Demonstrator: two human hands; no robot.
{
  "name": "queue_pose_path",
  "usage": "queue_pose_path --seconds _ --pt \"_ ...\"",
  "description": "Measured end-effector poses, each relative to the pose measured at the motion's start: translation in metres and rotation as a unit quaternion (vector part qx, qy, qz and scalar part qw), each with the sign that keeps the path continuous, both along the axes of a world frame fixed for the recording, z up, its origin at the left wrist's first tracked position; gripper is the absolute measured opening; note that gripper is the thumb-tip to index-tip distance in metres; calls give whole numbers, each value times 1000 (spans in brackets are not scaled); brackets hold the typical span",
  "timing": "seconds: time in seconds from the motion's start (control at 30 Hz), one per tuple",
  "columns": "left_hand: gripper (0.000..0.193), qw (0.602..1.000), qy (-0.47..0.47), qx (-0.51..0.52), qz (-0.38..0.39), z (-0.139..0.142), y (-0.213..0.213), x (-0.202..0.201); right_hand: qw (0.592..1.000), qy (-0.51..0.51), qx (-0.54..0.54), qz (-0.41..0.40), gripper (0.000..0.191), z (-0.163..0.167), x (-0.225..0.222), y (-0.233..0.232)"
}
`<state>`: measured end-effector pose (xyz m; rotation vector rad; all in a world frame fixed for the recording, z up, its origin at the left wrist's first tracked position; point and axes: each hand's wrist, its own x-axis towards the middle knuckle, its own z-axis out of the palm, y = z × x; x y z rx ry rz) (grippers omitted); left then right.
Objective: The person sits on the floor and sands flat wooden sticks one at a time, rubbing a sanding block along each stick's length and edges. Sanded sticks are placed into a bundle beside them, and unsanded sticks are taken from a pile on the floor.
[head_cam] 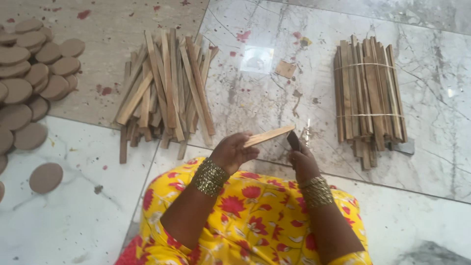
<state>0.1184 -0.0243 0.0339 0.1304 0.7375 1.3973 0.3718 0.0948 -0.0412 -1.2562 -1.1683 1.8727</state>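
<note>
Marble floor (431,162): one loose stick pile (167,88), one tied bundle (369,93), many round discs (29,78). Left hand (234,152) grip clamped on one wooden stick (269,135); right hand (303,159) grip clamped on one dark blade (293,141).

The person wore a bright yellow cotton-looking garment (255,216) printed all over with red flowers and small pale leaves; it filled the near middle of the view, and at its near left corner the cloth turned to a solid red patch. Both forearms were bare, with no sleeves in sight. On the left wrist sat a broad stack of thin gold-coloured metal bangles (210,176), finely ribbed and glinting (packed so close that they read as one cuff). A matching stack of gold-coloured bangles (317,191) ringed the right wrist. The left hand (234,151) and the right hand (301,159) were bare; whether any rings were worn could not be told.
</note>
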Motion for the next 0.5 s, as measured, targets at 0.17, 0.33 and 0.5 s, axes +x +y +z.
queue_pose_path --seconds 0.17,0.33,0.5 --pt "39 969 220 41 105 -8 2 -23 873 -170 457 -21 73 -25 -67 -4" --pt "28 708 642 201 213 21 10 -20 946 -84 298 93 68 -31 -99 -16" --pt "13 658 626 278 313 67 -11 -27 972 -87 217 32 63 -35 -70 4"
